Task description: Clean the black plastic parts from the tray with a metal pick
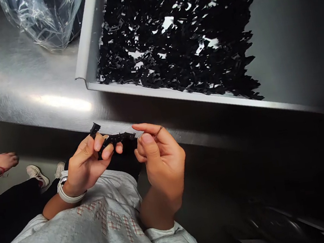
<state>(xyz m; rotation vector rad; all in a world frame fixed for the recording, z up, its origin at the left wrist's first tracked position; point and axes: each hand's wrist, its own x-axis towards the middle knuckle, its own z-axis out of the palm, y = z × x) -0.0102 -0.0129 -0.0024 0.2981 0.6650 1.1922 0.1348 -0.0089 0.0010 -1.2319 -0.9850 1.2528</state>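
Several small black plastic parts (119, 138) are gripped in the curled fingers of my left hand (85, 163), just off the front edge of the metal table. One of them sticks up above the thumb, and others point right toward my other hand. My right hand (164, 161) is close by on the right, its thumb and fingers curled together and its index finger reaching out to the left. Whether anything small sits in its pinch is hidden. Beyond both hands, a white tray (176, 91) holds a thick spread of similar black parts (145, 40).
A clear plastic bag (47, 21) with dark contents stands left of the tray on the shiny metal table (26, 87). At the left, another person's hand (2, 162) and shoes (37, 174) show beside me. Dark shapes (276, 222) lie low at the right.
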